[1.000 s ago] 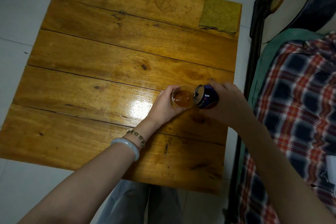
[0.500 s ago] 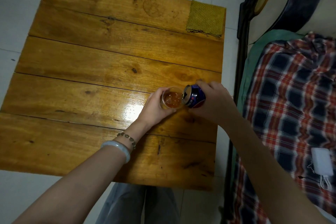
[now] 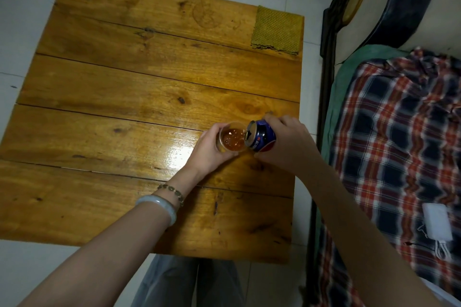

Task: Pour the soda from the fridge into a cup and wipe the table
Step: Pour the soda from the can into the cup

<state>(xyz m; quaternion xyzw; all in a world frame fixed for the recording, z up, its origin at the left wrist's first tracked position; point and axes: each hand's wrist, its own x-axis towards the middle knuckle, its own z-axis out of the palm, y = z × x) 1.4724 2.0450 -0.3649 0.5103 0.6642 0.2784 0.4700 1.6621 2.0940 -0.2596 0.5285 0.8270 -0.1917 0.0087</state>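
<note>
As our right hand [image 3: 287, 147] grips the pouring blue soda can [image 3: 262, 137], left hand [image 3: 205, 153] clasping the clear cup [image 3: 232, 139], wiping waits.

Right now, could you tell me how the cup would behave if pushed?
The cup looks thin and clear, so probably light and easily squeezed. Partly filled with soda, it may slosh or tip. The table looks glossy, so it could slide.
</note>
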